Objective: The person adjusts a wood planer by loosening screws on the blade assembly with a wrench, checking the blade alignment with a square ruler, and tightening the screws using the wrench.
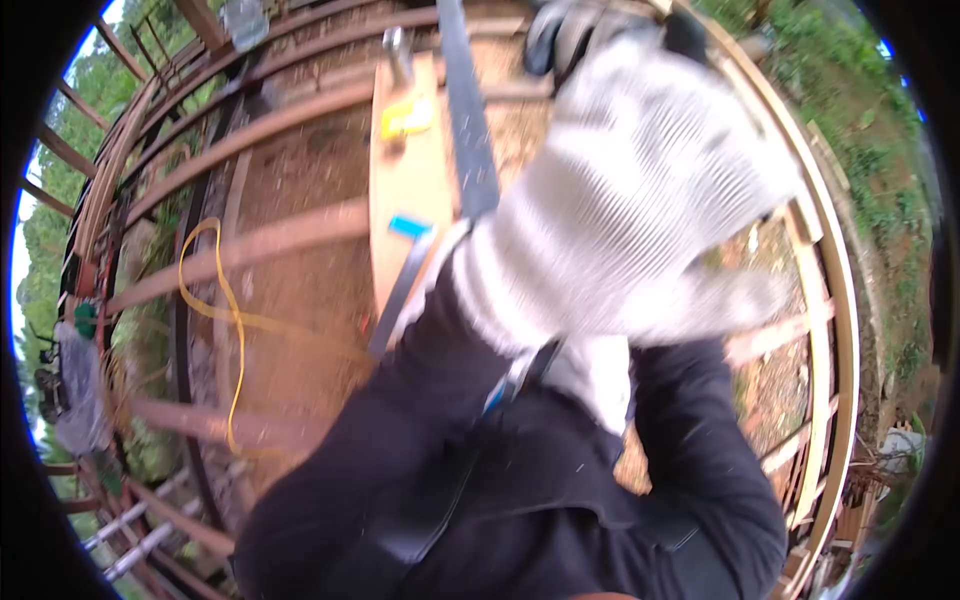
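Observation:
My left hand (630, 190) wears a white knit glove and is raised close to the camera, blurred by motion. Its fingers are too smeared to read, and I see nothing held in it. My right arm reaches up in a dark sleeve (690, 410); the hand at its end is mostly hidden behind the left glove. Left of my left hand lies a wooden board (410, 175) bearing a yellow tape measure (405, 117), a shiny metal tool (397, 55) and a small blue object (408, 227). A long dark flat blade (465, 110) runs along the board's right side.
Reddish-brown beams (250, 245) cross over bare soil. A yellow strap (238, 330) loops at the left. Pale timber strips (835, 330) curve along the right, with grass (860, 110) beyond. A black and grey object (560, 40) sits at the top. Clear plastic (85, 390) hangs far left.

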`<control>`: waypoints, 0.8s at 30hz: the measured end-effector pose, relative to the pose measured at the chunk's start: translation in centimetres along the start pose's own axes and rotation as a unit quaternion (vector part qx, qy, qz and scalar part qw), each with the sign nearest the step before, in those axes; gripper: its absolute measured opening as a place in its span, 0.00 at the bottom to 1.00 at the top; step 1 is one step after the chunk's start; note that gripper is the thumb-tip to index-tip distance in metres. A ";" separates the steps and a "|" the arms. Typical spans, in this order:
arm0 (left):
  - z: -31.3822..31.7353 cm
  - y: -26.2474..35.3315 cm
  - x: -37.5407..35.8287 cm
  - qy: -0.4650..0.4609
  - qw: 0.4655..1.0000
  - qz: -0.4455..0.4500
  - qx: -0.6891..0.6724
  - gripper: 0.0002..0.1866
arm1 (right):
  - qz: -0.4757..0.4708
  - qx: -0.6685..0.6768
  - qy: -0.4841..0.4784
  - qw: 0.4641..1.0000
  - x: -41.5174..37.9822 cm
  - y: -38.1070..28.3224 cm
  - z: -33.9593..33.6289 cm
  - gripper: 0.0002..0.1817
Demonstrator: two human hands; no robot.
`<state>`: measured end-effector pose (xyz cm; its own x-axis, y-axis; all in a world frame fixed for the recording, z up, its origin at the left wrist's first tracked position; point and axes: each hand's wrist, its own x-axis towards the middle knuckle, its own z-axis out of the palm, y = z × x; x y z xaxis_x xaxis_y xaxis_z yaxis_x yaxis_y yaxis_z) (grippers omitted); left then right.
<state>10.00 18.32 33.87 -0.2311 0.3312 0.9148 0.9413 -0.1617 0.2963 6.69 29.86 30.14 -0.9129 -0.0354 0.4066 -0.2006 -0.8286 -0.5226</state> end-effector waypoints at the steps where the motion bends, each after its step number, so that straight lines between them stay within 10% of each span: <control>1: 0.0 -0.6 0.3 0.025 0.997 0.055 0.041 0.22 | 0.017 0.046 -0.002 0.999 0.0 0.3 0.2 0.31; 5: -2.8 -0.9 0.7 0.083 0.983 0.026 0.164 0.23 | 0.056 0.203 0.010 0.978 0.2 1.4 0.7 0.31; 11: -4.4 -1.8 0.2 0.049 0.959 -0.058 0.274 0.19 | -0.025 -0.065 -0.200 0.977 0.5 1.7 -4.2 0.26; 14: -4.5 -1.8 0.3 0.017 0.963 -0.062 0.261 0.18 | -0.064 -0.367 -0.069 0.925 -2.6 1.9 -5.0 0.29; 19: -4.8 -2.2 0.3 0.014 0.962 -0.052 0.268 0.15 | -0.034 -0.215 0.063 0.974 -6.7 3.6 -4.1 0.32; 24: -4.6 -1.4 0.3 0.039 0.938 -0.096 0.330 0.14 | -0.069 -0.335 0.066 0.937 -7.9 5.1 -3.9 0.27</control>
<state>7.52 14.39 34.95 -0.4060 0.2227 0.8863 0.8216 0.5137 0.2473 11.47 28.12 21.40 -0.8894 0.1524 0.4309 -0.4570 -0.2818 -0.8437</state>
